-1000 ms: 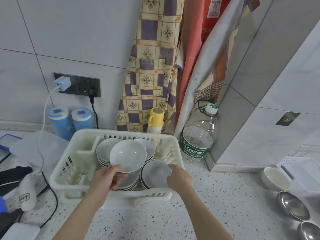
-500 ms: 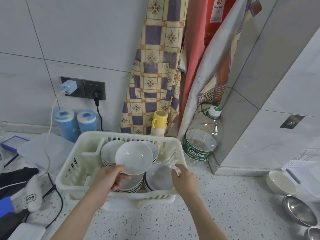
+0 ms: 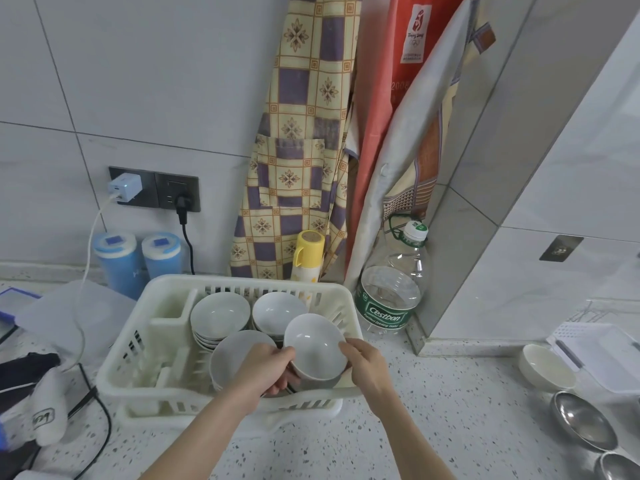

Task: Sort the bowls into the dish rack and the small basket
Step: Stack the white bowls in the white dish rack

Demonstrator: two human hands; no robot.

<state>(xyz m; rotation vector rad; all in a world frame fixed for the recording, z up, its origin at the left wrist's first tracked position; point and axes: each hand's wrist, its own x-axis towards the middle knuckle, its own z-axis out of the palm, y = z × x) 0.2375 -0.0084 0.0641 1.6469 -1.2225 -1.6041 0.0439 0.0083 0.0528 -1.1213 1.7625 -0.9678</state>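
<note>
Both hands held one white bowl point(image 3: 316, 346) over the near right corner of the dish rack point(image 3: 145, 341), tilted, just above the stack there. To seat it well, it probably needed levelling and lowering straight onto that stack, fingers slipping clear last. The left hand point(image 3: 268, 370) curled round the bowl's left rim; the right hand point(image 3: 365, 365) pinched its right edge, both forearms reaching in from the rack's near side.

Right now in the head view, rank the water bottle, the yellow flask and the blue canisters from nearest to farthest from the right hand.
1. Water bottle: just beyond the right hand, against the wall corner.
2. Yellow flask: behind the dish rack, further back and left.
3. Blue canisters: far left, under the wall socket.
</note>
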